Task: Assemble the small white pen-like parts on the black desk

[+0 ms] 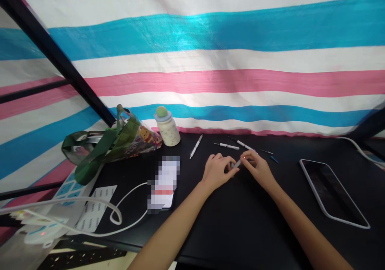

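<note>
Pinching from either side, the left hand [217,171] and right hand [258,168] close together on a slim white pen [236,164] over the black counter [255,230] (other white pens [227,146] lie just ahead); a fumbled grip could drop it, rolling it into them.

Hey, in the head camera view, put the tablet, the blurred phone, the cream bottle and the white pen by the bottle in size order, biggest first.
Tablet
Blurred phone and cream bottle: too alike to rank
White pen
</note>
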`<action>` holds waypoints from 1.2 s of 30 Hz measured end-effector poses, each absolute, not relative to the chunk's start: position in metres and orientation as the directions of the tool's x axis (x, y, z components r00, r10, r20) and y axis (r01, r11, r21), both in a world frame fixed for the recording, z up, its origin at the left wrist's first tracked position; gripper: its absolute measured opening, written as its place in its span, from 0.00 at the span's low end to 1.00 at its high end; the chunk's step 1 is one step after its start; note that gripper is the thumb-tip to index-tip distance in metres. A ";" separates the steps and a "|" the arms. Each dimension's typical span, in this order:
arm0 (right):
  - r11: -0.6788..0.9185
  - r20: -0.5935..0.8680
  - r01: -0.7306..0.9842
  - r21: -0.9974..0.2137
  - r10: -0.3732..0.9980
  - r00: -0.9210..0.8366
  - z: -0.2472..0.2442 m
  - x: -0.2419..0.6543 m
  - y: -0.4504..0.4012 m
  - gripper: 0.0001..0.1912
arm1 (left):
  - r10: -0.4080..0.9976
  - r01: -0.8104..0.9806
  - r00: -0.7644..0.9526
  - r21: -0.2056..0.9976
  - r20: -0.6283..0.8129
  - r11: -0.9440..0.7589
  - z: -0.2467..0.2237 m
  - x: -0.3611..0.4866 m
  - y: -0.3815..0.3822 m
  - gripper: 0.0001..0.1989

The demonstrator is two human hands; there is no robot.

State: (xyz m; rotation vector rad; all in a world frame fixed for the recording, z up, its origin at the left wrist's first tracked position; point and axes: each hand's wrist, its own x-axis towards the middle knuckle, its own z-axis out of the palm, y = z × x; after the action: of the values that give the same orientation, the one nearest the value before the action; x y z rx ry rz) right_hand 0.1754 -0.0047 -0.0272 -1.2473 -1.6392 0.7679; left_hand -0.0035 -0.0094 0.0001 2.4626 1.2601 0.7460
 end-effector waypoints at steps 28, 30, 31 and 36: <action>0.338 0.276 0.633 -0.696 0.940 -0.199 -0.025 0.180 -0.006 0.14 | 0.843 0.707 0.401 0.464 0.360 -0.534 -0.002 -0.006 -0.004 0.10; 0.336 0.283 0.642 -0.690 0.941 -0.188 -0.025 0.180 -0.006 0.16 | 0.842 0.708 0.396 0.462 0.366 -0.534 -0.002 -0.006 -0.005 0.10; 0.333 0.288 0.647 -0.686 0.941 -0.179 -0.025 0.181 -0.006 0.17 | 0.841 0.708 0.395 0.461 0.369 -0.534 -0.002 -0.005 -0.005 0.10; 0.327 0.306 0.686 -0.650 0.939 -0.157 -0.027 0.182 -0.006 0.18 | 0.834 0.704 0.398 0.455 0.382 -0.545 -0.003 -0.005 -0.006 0.09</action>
State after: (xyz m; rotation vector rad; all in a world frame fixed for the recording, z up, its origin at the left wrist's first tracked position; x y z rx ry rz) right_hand 0.1820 -0.0056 -0.0266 -1.4298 -1.9172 0.4769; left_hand -0.0047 -0.0056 -0.0029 2.4344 1.3630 0.8590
